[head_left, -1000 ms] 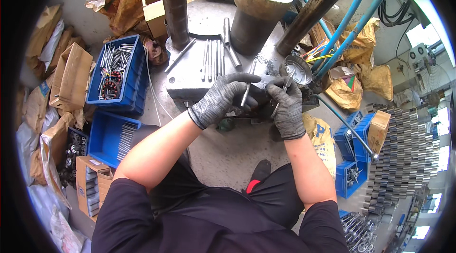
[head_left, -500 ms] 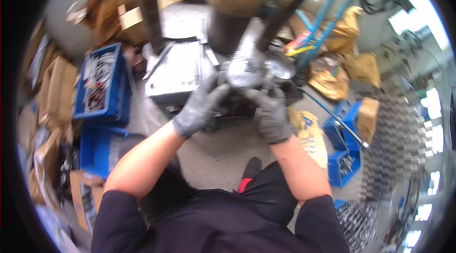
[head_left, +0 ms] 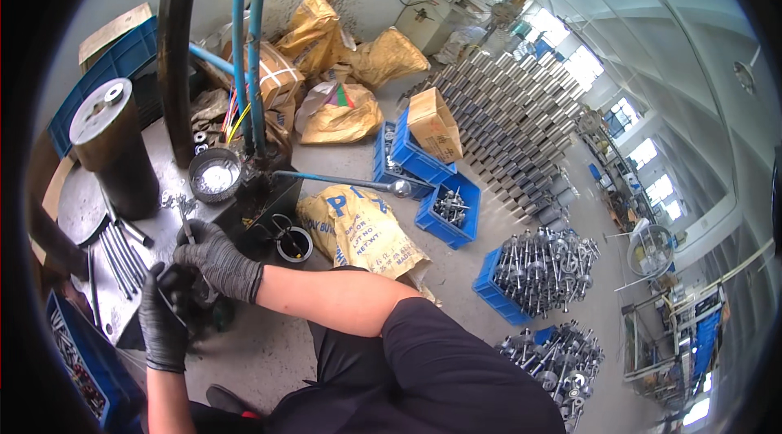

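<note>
Head view: rod (head_left: 186, 231) at gloved hands (head_left: 218, 261), blue bin (head_left: 492, 297) of metal shafts (head_left: 544, 273)

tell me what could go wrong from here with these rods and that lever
The slim rods lie loose, side by side, on the metal block close to the left hand, so a brush of the glove might roll them out of line.
The blue lever with a ball end juts out beyond the right hand; a swing of that arm could bump it.
</note>
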Tool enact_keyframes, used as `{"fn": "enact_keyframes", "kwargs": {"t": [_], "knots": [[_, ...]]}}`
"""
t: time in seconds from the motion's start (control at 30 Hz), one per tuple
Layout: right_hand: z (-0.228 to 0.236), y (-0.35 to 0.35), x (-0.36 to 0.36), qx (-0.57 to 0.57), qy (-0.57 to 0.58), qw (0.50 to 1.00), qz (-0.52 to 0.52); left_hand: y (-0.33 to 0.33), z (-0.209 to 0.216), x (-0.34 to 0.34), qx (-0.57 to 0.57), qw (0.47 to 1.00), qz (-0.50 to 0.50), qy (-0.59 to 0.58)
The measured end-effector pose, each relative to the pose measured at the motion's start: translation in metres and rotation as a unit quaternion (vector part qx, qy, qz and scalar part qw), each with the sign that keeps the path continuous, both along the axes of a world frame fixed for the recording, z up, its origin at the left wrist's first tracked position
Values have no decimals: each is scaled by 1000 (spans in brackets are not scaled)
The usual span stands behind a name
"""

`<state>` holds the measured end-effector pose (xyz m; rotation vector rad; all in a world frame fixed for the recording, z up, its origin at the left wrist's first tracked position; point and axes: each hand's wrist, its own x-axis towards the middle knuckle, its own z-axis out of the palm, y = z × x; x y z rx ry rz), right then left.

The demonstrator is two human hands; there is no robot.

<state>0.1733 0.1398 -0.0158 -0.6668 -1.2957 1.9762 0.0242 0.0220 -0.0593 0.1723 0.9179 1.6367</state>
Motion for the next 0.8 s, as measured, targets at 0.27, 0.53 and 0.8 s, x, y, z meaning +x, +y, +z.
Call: {"fn": "enact_keyframes", "kwargs": {"t": [0.27, 0.53, 0.8], "knots": [[0, -12, -5, -22, 1, 999, 27, -11, 12, 13, 100, 993, -54, 37], [-9, -11, -2, 54, -75, 995, 19, -13, 29, 19, 41, 975, -44, 212], [-11, -18, -7, 16, -32, 999, 41, -17, 23, 13, 29, 977, -44, 209]]}}
